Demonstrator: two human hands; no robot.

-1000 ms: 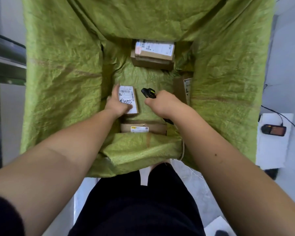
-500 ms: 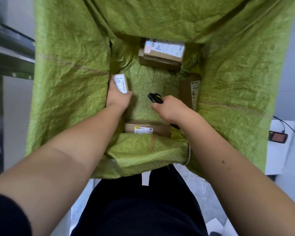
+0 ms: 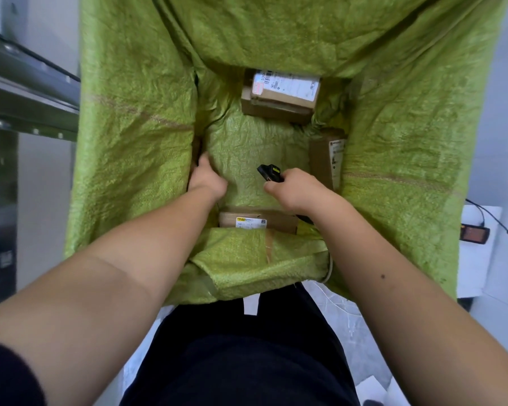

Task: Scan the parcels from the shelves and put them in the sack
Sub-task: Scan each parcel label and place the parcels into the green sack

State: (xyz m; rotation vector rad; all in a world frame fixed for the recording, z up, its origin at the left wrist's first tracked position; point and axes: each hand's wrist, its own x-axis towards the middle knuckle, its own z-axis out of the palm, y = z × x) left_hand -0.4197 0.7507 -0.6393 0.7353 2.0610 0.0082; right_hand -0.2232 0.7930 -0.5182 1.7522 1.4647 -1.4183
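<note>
- While crinkled green woven sack (image 3: 135, 118) is gaping, right hand (image 3: 298, 190) is clenching a black scanner (image 3: 271, 172).
- Left hand (image 3: 207, 177) is pressing the sack's wall; its grasp is hidden.
- Rectangular cardboard parcels (image 3: 279, 96) are lying inside.

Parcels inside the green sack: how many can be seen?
3 plainly: one at the far end, one upright by the right wall, one at the near edge. A fourth may sit edge-on at the left wall, hidden by the left hand.

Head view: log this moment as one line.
left hand at sack left wall | right hand grips scanner | three parcels visible inside
</note>
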